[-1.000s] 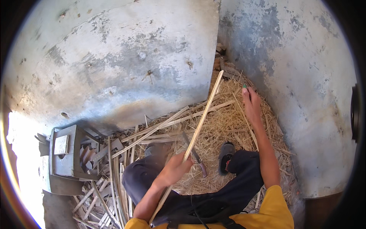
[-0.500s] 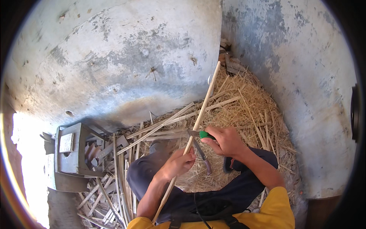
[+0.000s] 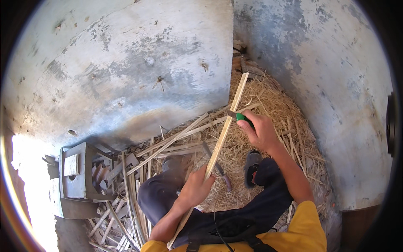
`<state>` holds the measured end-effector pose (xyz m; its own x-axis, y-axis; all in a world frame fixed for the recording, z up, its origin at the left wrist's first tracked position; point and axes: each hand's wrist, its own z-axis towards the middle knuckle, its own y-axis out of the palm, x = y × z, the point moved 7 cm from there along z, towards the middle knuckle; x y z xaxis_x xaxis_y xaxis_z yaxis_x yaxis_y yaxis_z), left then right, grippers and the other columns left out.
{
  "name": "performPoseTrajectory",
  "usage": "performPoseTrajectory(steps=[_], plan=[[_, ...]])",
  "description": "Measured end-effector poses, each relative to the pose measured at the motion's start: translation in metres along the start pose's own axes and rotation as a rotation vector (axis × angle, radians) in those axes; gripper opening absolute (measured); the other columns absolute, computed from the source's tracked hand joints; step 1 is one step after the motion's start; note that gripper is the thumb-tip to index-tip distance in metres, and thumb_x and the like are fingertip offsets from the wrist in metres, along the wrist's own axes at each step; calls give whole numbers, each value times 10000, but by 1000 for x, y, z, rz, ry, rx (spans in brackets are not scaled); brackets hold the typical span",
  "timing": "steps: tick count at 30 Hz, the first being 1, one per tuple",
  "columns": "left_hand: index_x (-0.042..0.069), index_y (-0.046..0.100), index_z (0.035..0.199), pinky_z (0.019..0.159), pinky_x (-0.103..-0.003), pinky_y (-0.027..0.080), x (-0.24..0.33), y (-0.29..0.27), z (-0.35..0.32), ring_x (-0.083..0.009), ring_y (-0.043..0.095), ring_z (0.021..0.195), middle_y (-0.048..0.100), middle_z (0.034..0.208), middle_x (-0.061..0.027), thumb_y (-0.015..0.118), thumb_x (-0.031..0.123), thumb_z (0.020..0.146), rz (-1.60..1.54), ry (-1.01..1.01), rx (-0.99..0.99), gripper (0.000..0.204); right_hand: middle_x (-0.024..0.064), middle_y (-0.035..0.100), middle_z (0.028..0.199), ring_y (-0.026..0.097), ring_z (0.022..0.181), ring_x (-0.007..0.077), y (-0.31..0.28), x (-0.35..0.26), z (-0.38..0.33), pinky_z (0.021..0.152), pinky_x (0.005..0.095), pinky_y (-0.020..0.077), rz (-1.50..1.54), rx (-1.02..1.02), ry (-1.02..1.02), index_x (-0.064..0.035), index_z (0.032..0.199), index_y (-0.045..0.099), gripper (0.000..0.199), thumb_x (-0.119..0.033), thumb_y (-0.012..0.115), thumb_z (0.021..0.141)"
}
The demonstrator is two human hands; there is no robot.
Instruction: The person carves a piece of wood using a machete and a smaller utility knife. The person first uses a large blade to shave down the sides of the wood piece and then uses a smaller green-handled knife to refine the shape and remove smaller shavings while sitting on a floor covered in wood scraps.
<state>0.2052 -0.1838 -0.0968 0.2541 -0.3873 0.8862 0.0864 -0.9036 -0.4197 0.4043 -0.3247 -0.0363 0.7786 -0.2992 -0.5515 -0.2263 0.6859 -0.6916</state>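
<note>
I see the left grip (image 3: 196,187) closed round a pale wooden strip (image 3: 220,143); nearer the strip's far end, the right grip (image 3: 259,129) clasps a green-handled knife (image 3: 244,120), blade across it.

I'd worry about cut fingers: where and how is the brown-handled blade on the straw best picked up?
Probably by its brown handle, from the person's right: that end points back toward the person, clear of the wooden strip in the left hand, while the dark blade points away and passes behind that strip.
</note>
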Motion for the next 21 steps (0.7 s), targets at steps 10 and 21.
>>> performPoseTrajectory(steps=[10,21], plan=[[-36,590,1170,775,-526,469,-6,8,-4,-504,617,854,637,836,-289,604,214,961,93,39,32,325,83,560,579,534,466,235,-28,52,16,474,372,389,-113,148,-111,-31,987,666,396,-397,540,1070],[-61,577,1057,708,-524,472,-5,9,0,-531,605,839,622,817,-314,585,188,950,104,62,9,271,65,496,529,449,425,187,-36,82,28,452,349,330,-207,216,10,-40,1046,694,382,-388,539,1080]])
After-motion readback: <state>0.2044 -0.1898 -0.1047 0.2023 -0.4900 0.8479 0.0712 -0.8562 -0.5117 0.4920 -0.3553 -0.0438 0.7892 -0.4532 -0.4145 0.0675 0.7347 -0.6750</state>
